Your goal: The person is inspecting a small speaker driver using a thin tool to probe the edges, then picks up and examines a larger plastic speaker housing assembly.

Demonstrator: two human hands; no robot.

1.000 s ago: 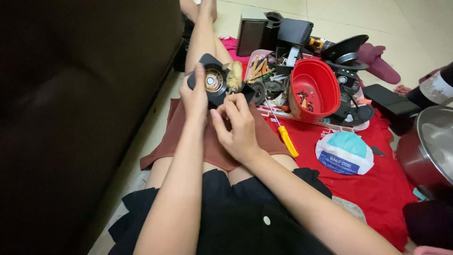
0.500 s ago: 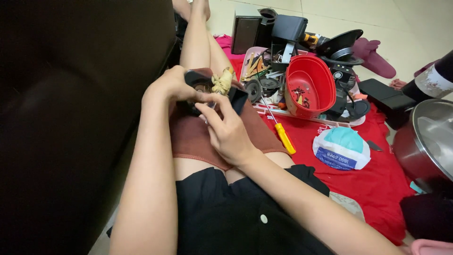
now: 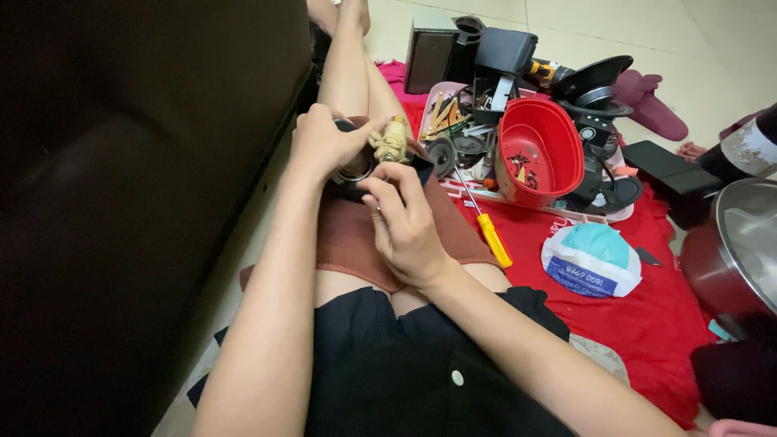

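Note:
My left hand (image 3: 324, 144) wraps around a small black motor part (image 3: 360, 167) with a round metal face, held over a brown cloth (image 3: 356, 235) on my lap. A tan winding (image 3: 392, 142) sticks out of the part's top. My right hand (image 3: 405, 222) pinches the part's near edge with thumb and forefinger, its fingers resting on the black casing.
A yellow-handled screwdriver (image 3: 490, 235) lies on the red cloth (image 3: 647, 316) beside my leg. A red tub (image 3: 542, 154) with small parts, black appliance pieces (image 3: 599, 97), a white and teal wipes pack (image 3: 592, 259) and a metal pot (image 3: 732, 255) stand to the right. A dark sofa (image 3: 137, 186) fills the left.
Both hands have brought the motor part down from in front of me to the lap. The left hand now covers it from above; the right hand's fingers grip its edge.

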